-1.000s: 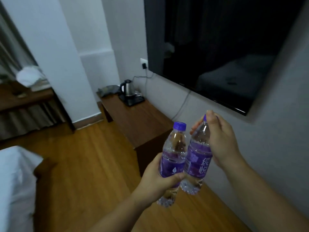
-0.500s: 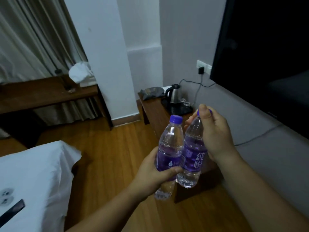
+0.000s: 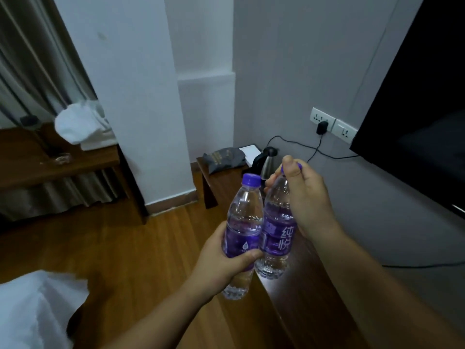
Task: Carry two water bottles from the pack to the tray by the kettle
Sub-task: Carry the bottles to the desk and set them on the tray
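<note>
My left hand (image 3: pixel 224 263), centre frame, wrapped tight round label of left bottle (image 3: pixel 242 222), held upright. Touching it on right, right bottle (image 3: pixel 276 233), my right hand (image 3: pixel 302 197) closed over its neck and cap. Kettle (image 3: pixel 265 163) just behind, mostly hidden, on wooden table (image 3: pixel 226 180).

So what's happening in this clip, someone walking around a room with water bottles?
A person is carrying two purple-labelled water bottles, one per hand. The left hand wraps the left bottle around its label; the right hand grips the right bottle near its neck and cap. Both bottles are upright, side by side, in the air. Ahead, the kettle stands at the far end of a wooden cabinet, partly hidden behind the bottles. Neither bottle has been set down yet.
</note>
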A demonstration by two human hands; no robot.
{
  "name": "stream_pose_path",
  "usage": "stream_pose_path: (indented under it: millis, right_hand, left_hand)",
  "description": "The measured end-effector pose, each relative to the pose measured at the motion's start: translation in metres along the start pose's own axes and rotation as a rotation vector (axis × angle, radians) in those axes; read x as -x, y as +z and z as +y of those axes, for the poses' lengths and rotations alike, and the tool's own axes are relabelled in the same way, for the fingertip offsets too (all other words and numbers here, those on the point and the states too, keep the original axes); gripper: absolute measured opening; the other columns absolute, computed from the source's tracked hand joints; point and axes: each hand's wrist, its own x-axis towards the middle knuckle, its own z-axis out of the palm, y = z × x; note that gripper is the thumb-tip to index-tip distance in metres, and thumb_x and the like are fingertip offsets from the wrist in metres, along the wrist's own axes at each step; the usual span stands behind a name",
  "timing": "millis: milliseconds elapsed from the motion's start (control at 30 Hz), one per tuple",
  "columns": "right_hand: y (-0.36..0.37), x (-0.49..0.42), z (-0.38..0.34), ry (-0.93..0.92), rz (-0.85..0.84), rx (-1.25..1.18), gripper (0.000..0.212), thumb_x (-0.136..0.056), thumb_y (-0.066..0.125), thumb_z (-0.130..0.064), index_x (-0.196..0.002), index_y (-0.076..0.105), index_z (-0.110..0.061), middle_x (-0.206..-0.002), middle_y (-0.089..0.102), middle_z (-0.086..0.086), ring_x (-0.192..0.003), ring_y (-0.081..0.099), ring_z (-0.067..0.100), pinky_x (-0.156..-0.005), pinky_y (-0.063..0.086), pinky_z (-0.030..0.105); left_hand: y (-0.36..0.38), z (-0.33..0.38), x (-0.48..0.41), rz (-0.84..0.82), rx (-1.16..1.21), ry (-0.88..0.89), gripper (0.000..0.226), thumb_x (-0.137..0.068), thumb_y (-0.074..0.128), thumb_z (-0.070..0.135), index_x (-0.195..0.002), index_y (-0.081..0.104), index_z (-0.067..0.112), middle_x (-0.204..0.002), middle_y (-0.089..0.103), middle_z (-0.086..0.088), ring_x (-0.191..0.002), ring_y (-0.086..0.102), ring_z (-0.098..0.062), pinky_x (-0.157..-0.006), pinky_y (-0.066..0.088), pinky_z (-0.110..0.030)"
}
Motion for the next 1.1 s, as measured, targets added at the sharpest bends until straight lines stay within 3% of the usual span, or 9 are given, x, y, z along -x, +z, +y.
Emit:
stream_pose_path:
  millis: [233, 300, 400, 533, 700, 800, 900, 1100]
  right_hand:
    - [0.069, -0.102, 0.011, 0.040, 0.150, 0.006, 0.033, -0.090, 0.053, -0.069, -0.076, 0.067, -0.042, -0.081, 0.077, 0.002, -0.071, 0.075, 0.019, -0.069, 0.062, 0.038]
    - [0.082, -0.135, 0.019, 0.056, 0.173, 0.000, 0.032, -0.089, 0.053, -0.067, -0.076, 0.067, -0.041, -0.079, 0.077, 0.001, -0.070, 0.075, 0.019, -0.069, 0.062, 0.040]
    - [0.097, -0.189, 0.040, 0.067, 0.204, -0.016, 0.036, -0.089, 0.053, -0.067, -0.078, 0.067, -0.035, -0.077, 0.075, 0.003, -0.072, 0.073, 0.024, -0.077, 0.063, 0.054]
    - [0.108, -0.262, 0.078, 0.062, 0.266, -0.016, 0.051, -0.091, 0.053, -0.070, -0.085, 0.065, -0.020, -0.082, 0.076, 0.010, -0.078, 0.075, 0.034, -0.081, 0.060, 0.063]
    - [0.114, -0.341, 0.102, 0.118, 0.364, 0.009, 0.040, -0.089, 0.050, -0.073, -0.079, 0.067, -0.038, -0.084, 0.079, -0.001, -0.079, 0.077, 0.019, -0.083, 0.063, 0.052]
    - [0.109, -0.374, 0.112, 0.141, 0.428, 0.009, 0.039, -0.091, 0.050, -0.070, -0.078, 0.067, -0.036, -0.082, 0.079, 0.000, -0.078, 0.076, 0.018, -0.082, 0.063, 0.051]
    - [0.102, -0.398, 0.123, 0.171, 0.502, 0.011, 0.039, -0.089, 0.052, -0.069, -0.076, 0.068, -0.036, -0.081, 0.078, 0.001, -0.076, 0.075, 0.018, -0.079, 0.062, 0.046]
    - [0.101, -0.424, 0.138, 0.232, 0.699, 0.079, 0.044, -0.086, 0.051, -0.073, -0.076, 0.067, -0.034, -0.080, 0.079, -0.002, -0.074, 0.075, 0.016, -0.075, 0.062, 0.040]
  left_hand:
    - [-0.091, -0.007, -0.130, -0.155, 0.017, -0.013, 0.067, -0.076, 0.086, 0.031, -0.136, 0.057, 0.023, -0.127, 0.073, 0.004, -0.112, 0.073, -0.014, -0.085, 0.059, -0.020]
    - [-0.108, -0.011, -0.167, -0.187, 0.020, -0.022, 0.066, -0.075, 0.086, 0.031, -0.134, 0.058, 0.025, -0.126, 0.074, 0.005, -0.111, 0.074, -0.013, -0.084, 0.059, -0.019]
    - [-0.132, -0.022, -0.231, -0.226, -0.003, -0.035, 0.064, -0.076, 0.086, 0.029, -0.133, 0.059, 0.028, -0.126, 0.074, 0.008, -0.110, 0.074, -0.011, -0.083, 0.059, -0.018]
    - [-0.153, -0.038, -0.322, -0.282, -0.044, -0.037, 0.067, -0.077, 0.086, 0.028, -0.137, 0.056, 0.026, -0.130, 0.073, 0.006, -0.114, 0.072, -0.013, -0.085, 0.058, -0.019]
    - [-0.168, -0.045, -0.422, -0.350, -0.083, -0.060, 0.068, -0.075, 0.087, 0.035, -0.135, 0.057, 0.030, -0.129, 0.072, 0.008, -0.115, 0.072, -0.013, -0.086, 0.059, -0.021]
    - [-0.165, -0.047, -0.471, -0.421, -0.106, -0.074, 0.063, -0.071, 0.086, 0.044, -0.128, 0.060, 0.039, -0.126, 0.073, 0.011, -0.113, 0.072, -0.011, -0.085, 0.061, -0.022]
    - [-0.158, -0.054, -0.513, -0.517, -0.118, -0.084, 0.051, -0.071, 0.085, 0.043, -0.117, 0.064, 0.048, -0.121, 0.075, 0.015, -0.108, 0.073, -0.007, -0.080, 0.059, -0.015]
    - [-0.149, -0.074, -0.582, -0.732, -0.088, -0.063, 0.059, -0.065, 0.083, 0.045, -0.119, 0.061, 0.033, -0.112, 0.076, 0.026, -0.101, 0.073, 0.003, -0.076, 0.055, -0.008]
